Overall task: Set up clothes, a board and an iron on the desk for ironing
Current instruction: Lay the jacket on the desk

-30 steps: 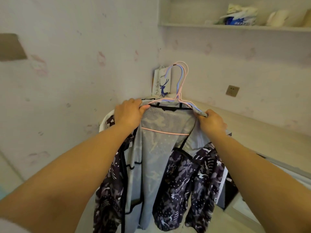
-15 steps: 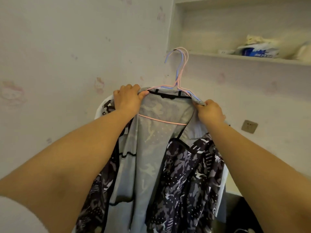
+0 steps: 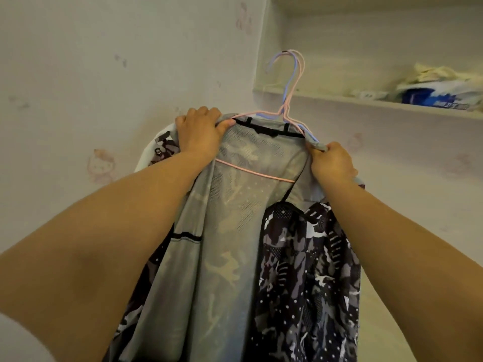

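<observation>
A camouflage jacket (image 3: 308, 270) with a grey mesh lining (image 3: 243, 205) hangs open in front of me on pink and blue wire hangers (image 3: 292, 100). My left hand (image 3: 200, 133) grips the jacket's left shoulder, thumb over the collar edge. My right hand (image 3: 332, 163) grips the right shoulder and the hanger's end. The jacket is held up at about shelf height. No board and no iron are in view.
A recessed wall shelf (image 3: 366, 101) at the upper right holds a blue-and-white plastic bag (image 3: 439, 96) and a white power strip (image 3: 369, 94). A wall with faded cartoon stickers (image 3: 102, 165) stands close behind the jacket.
Both hands have lifted the jacket and hangers higher against the wall. The desk, the wall socket and the deer bag have dropped out of view.
</observation>
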